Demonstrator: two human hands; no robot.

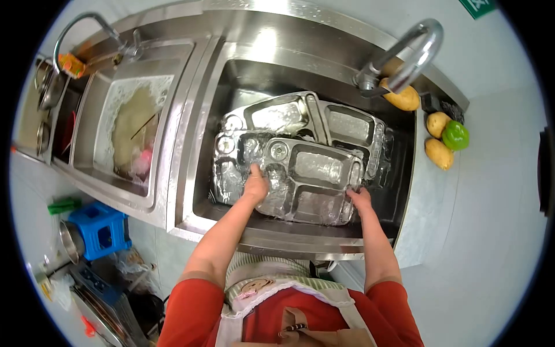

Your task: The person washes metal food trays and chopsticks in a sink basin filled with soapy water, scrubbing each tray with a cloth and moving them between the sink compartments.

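Note:
Several stainless steel compartment trays lie overlapping in the water of the right-hand sink (199, 191). The front compartment tray (319, 168) is between my two hands. My left hand (256, 186) is closed at its left edge, with the thumb on top and some fingers hidden. On its lower right corner my right hand (361, 198) grips the rim, fingertips over the edge. Behind it rest another tray (277, 114) and a third tray (350, 125) to the right. Rippling water covers parts of the trays.
A curved faucet (425, 52) rises at the back right. Potatoes (438, 153) and a green pepper (455, 135) sit on the right ledge. The left sink (101, 124) holds cloudy, foamy water and a pink item (141, 161). A blue stool (101, 231) stands on the floor at left.

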